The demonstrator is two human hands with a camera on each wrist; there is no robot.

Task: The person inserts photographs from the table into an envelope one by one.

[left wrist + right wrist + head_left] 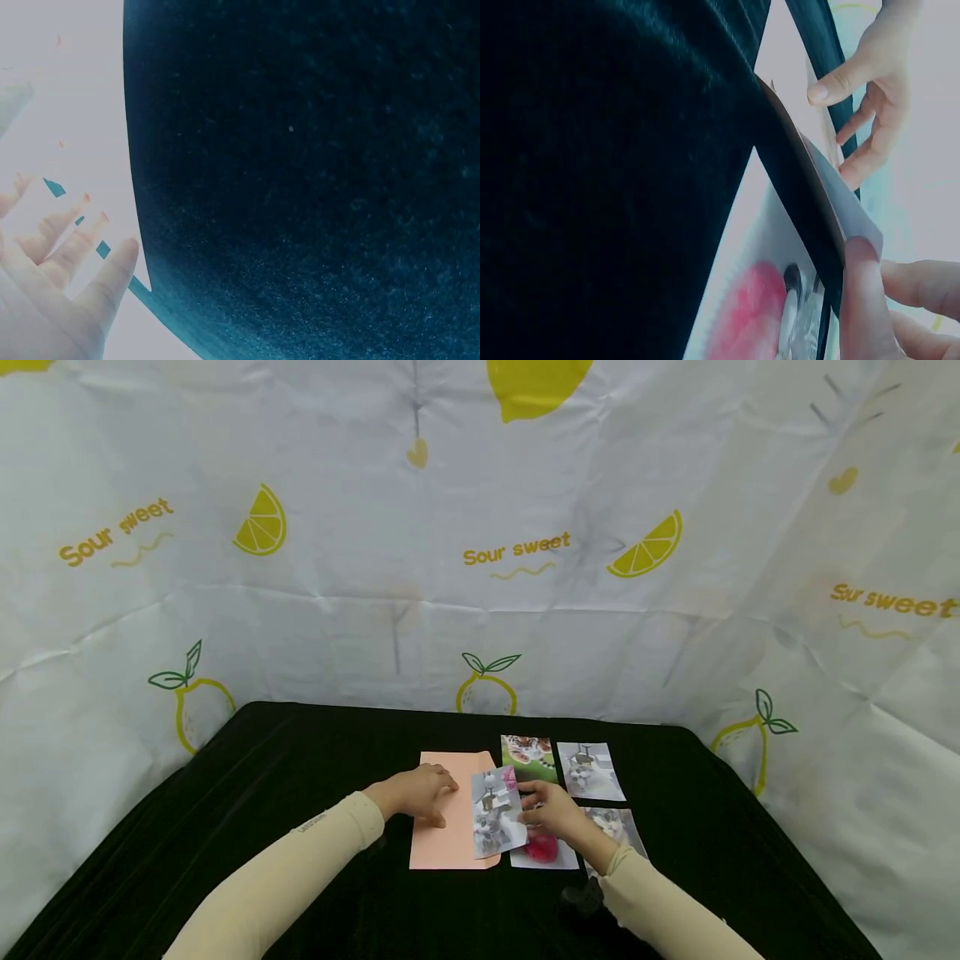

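Cream sleeves (277, 878), the left bearing small dark lettering (309, 822), leave the hands (420, 792) bare.

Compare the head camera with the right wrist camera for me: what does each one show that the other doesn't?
Only the head view shows the green photo at the far side and the readable "Sour sweet" lettering.

Only the right wrist view shows the held photo nearly edge-on, with the right thumb close up against it.

Both show the left hand, the right hand pinching that photo, the red photo, the black cloth and the envelope, washed pale in the wrist view.
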